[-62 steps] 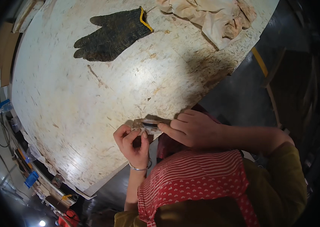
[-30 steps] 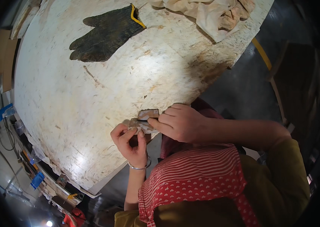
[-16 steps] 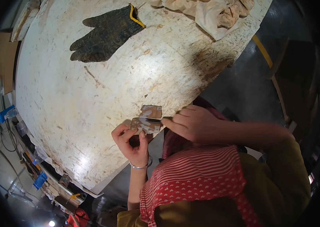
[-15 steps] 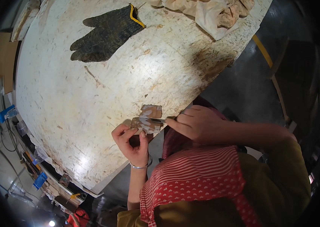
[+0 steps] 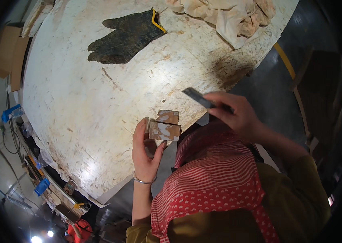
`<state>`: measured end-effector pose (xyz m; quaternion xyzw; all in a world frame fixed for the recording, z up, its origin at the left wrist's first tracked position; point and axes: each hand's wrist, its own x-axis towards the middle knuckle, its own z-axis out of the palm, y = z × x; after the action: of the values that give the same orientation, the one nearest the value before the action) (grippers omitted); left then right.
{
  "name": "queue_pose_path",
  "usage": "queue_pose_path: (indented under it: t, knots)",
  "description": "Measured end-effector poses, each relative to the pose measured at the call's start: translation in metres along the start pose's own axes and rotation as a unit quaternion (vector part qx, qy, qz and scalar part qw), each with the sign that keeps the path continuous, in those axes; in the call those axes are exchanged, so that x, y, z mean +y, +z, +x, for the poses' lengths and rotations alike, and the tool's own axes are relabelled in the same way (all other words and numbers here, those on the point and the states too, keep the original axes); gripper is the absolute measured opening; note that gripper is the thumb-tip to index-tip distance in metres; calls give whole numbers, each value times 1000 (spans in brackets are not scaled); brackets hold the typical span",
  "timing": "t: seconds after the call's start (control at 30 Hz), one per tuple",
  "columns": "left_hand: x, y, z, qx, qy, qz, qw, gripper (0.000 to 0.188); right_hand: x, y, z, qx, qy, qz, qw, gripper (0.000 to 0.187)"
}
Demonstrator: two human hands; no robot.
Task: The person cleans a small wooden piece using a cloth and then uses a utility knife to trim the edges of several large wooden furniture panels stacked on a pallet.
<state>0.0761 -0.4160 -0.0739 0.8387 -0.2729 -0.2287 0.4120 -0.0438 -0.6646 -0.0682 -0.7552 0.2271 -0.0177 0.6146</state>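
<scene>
Near the table's front edge, my left hand (image 5: 146, 152), with a bangle at its wrist, grips a small brown block (image 5: 165, 131) mottled with whitish patches. Its thumb and fingers are bent around the block's left and lower sides. Directly behind lies a similar patched brown piece (image 5: 168, 116); whether the two are joined I cannot tell. My right hand (image 5: 235, 111) is raised to the right of the block, closed around a dark flat blade (image 5: 197, 97), which points up and left, apart from the block. The blade's handle end is hidden in my fingers.
A dark knitted glove (image 5: 126, 38) with a yellow cuff lies on the stained white table (image 5: 78, 93). Crumpled beige cloth (image 5: 235, 18) sits at the far right. Cardboard (image 5: 7, 52) stands left of the table. A person in red (image 5: 80, 231) is at the lower left.
My right hand has lifted the blade off the block and carried it up and right. The block now shows its patched face tilted more upright in my left hand.
</scene>
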Motion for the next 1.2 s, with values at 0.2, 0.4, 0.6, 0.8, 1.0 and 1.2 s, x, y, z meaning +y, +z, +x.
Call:
queue_pose_path:
  t: [0.2, 0.4, 0.6, 0.8, 1.0, 1.2]
  knots:
    - [-3, 0, 6, -51, 29, 66, 996, 60, -5, -18, 26, -10, 62, -2, 998, 27]
    - [12, 4, 18, -39, 99, 120, 987, 55, -3, -22, 43, -39, 14, 52, 998, 25]
    - [6, -10, 8, 26, 54, 62, 996, 48, -27, -27, 48, -91, 100, 215, 967, 24]
    - [-46, -69, -73, 373, -167, -98, 907, 43, -66, -92, 127, -5, 40, 163, 986, 32]
    - [-135, -139, -150, 606, -270, -64, 745, 43, 7, -217, 233, -19, -11, 374, 927, 32]
    - [-266, -241, -208, 636, -370, 82, 672, 48, 15, -191, 206, -2, 49, 452, 891, 36]
